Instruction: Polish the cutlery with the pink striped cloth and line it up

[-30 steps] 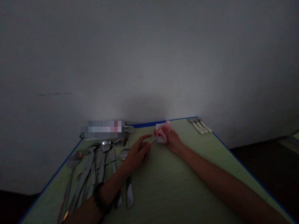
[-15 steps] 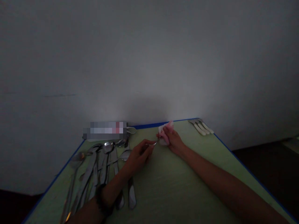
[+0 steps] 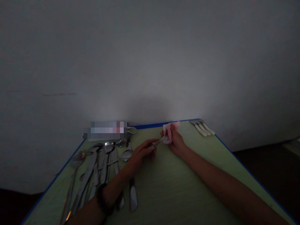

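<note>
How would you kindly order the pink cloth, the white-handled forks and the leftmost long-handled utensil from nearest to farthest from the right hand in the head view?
1. Pink cloth, held in the right hand.
2. White-handled forks, lying near the far right corner of the table.
3. Leftmost long-handled utensil, across on the left side, beyond the left hand.

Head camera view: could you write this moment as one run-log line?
Left hand: holds metal utensil | Right hand: grips pink cloth at utensil's end | Table's left: loose cutlery | Far right: white-handled forks
</note>
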{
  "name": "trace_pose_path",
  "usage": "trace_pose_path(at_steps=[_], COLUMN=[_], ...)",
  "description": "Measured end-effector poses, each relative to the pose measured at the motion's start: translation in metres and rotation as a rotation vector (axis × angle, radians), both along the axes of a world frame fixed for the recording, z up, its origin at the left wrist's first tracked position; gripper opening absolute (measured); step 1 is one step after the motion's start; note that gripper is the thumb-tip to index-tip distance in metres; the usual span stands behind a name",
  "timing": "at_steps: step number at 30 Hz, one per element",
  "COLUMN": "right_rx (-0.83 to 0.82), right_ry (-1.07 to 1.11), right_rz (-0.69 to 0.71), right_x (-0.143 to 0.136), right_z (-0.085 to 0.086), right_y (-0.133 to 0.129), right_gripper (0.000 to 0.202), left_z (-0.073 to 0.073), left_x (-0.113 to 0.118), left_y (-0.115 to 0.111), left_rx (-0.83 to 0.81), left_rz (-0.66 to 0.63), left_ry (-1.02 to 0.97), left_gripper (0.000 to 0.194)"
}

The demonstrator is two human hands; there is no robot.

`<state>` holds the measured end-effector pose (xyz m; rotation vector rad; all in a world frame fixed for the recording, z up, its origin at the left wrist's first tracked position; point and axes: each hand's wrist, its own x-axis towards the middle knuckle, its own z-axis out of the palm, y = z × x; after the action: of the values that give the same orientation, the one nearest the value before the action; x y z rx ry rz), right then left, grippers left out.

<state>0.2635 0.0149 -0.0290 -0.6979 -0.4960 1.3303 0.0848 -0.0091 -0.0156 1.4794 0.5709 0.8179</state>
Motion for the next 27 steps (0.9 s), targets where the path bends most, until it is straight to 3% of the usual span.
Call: trace_pose_path(at_steps=[3,8,15,20,27], right_rx=[-0.018,-0.02,0.029,0.078,0.062], right_ry=[0.029,0.062,0.107,0.028,-0.022], right_rz=[0.021,0.052,0.079,0.209,0.202], right_x=[0.0,0.001,0.005,0.003,0.001], right_z=[0.001,0.001,-0.004,-0.003,-0.002], right_y=[-0.001,0.0,0.005,0.001,0.0], right_gripper=[0.031,0.028,0.015,0.02,0.025], left_z=[-0.001,0.007,-0.003,-0.006,-0.004], left_x=[-0.002,-0.004,0.003,0.005,0.008], left_y=[0.002,-0.004,-0.007,-0.005,-0.006], left_rx=[0.023,0.044,-0.017,-0.01,0.013], left_rz=[-0.111,-0.175,-0.073,-0.022,0.027], left_ry=[-0.057,0.062,0.192,0.187,0.184], left_gripper=[0.045,0.048,0.047,0.047,0.035])
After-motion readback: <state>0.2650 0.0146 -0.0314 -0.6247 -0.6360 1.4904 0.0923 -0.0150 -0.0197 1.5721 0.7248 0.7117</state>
